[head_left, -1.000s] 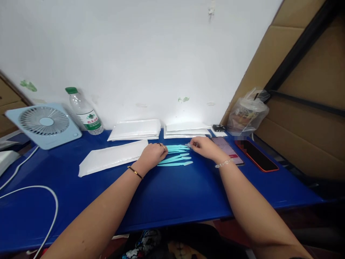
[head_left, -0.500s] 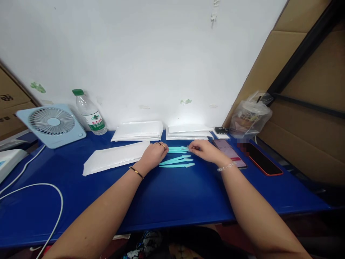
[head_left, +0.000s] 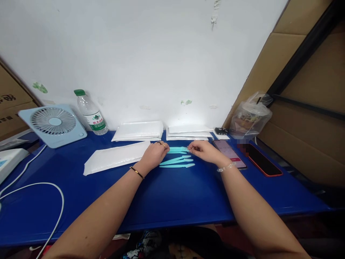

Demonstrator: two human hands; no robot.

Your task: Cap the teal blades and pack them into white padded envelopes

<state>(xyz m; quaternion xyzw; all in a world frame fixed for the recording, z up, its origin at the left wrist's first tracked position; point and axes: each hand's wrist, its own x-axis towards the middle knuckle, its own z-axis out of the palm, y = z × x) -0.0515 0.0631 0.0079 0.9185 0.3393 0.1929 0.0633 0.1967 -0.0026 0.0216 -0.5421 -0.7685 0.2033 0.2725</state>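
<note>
Several light teal eyebrow razors (head_left: 178, 150) lie side by side between my two hands, just above the blue table. My left hand (head_left: 154, 155) is closed around their left ends, its fingers bent and partly hiding them. At the other end, my right hand (head_left: 202, 150) pinches the razors' tips between thumb and fingers. A few more teal razors (head_left: 177, 166) rest on the table just in front, slightly fanned and touching neither hand. Beside my left hand is a flat white padded envelope (head_left: 114, 157), whose right end reaches behind the fingers.
Two stacks of white padded envelopes, a left stack (head_left: 138, 130) and a right stack (head_left: 188, 132), lie against the wall. A blue fan (head_left: 55, 124) and a water bottle (head_left: 93, 117) stand left. Two phones (head_left: 229, 153) and a bagged drink cup (head_left: 249, 118) are right.
The view has shifted very slightly. Both hands keep their hold on the razors, with hardly any movement; the loose razors and envelopes stay in place.
</note>
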